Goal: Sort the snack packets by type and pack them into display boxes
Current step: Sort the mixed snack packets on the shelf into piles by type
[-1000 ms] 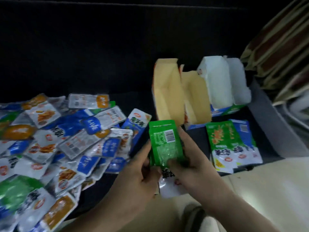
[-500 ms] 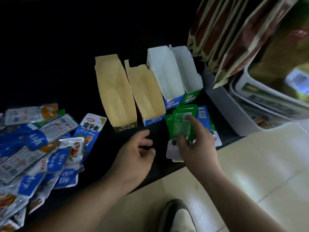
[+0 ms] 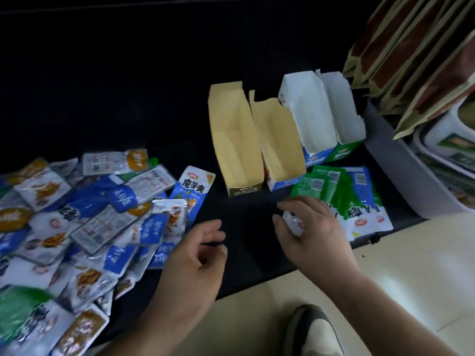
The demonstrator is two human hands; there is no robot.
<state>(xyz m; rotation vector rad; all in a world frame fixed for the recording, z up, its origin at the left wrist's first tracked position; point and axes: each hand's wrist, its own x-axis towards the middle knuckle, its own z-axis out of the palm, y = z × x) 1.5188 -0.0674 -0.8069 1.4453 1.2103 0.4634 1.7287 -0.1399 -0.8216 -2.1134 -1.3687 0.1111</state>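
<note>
Packets (image 3: 90, 214): mixed blue/white/orange pile on the dark surface (image 3: 246, 227), near left. Just right of the pile the left hand (image 3: 195, 260) hovers, fingers (image 3: 203, 231) loosely curled, holding nothing. On the right hand (image 3: 313, 232), fingers (image 3: 290, 204) are curled round a crumpled whitish packet (image 3: 291, 223), at the edge of the green stack (image 3: 331, 191). Behind: four open boxes (image 3: 236, 140) side by side, two tan inside, two white.
</note>
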